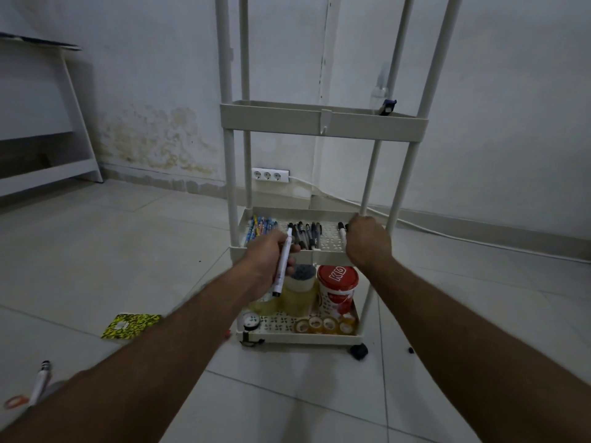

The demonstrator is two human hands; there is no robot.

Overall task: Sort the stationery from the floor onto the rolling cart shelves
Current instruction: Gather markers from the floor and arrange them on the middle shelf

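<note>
One marker [284, 262] pinched in left hand [267, 260], hovering at front edge of middle shelf [319, 255], beside pens [303, 235] already laid there. Right hand [367, 239] over shelf's right side, fingers hidden, grip cannot tell. Risks: marker clipping rim and dropping to floor; cart [323, 123] rolling if bumped.

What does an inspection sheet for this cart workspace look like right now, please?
Surface: pale tiled floor.
Job's things: rolling cart; pens and markers on its middle shelf; tape rolls on the bottom shelf.
Clutter: yellow notebook, floor marker.
Grippers: left hand grips a white marker; right hand is over the middle shelf, its grasp hidden.
Cables: white cable from the socket strip.
Surroundings: stained wall.
</note>
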